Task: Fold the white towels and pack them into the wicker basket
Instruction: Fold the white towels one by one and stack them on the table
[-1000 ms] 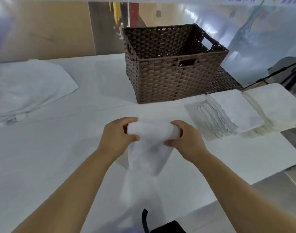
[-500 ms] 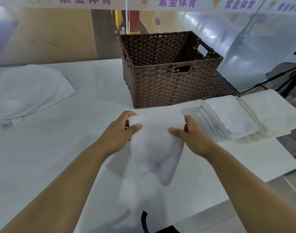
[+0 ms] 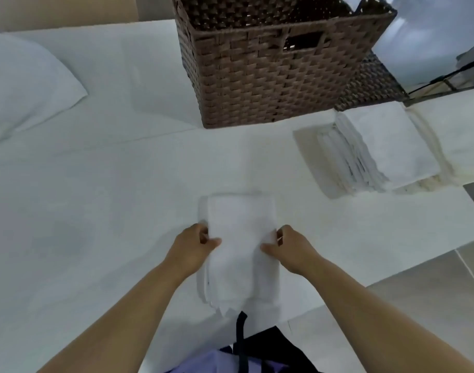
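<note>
The towel (image 3: 241,232) lies folded near the basket (image 3: 270,76). My left hand (image 3: 188,250) and right hand (image 3: 293,250) pinch its sides.

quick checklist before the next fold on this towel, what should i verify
1. The left hand pinches the left edge of the towel: ok.
2. The right hand pinches its right edge: ok.
3. The towel lies flat on the table: ok.
4. Near-end layers lined up: not ok, they look staggered at the table's edge.
5. The wicker basket stands open-topped behind the towel, with nothing between them: ok.
6. Room inside the wicker basket: cannot tell, its inside is mostly out of frame.
</note>
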